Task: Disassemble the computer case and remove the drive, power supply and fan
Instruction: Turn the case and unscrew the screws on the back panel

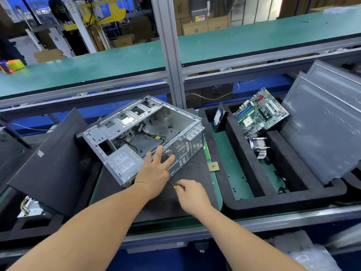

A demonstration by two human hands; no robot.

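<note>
The left hand lies flat with fingers spread on the open silver metal computer case on the mat, the right hand grips a small yellow-handled screwdriver, so back screws holding the grey box-shaped power supply probably come out next.

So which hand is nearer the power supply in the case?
Left. The left hand rests with straight fingers on the case's rear panel beside the power supply; the right hand grips a screwdriver on the mat, farther away.
</note>
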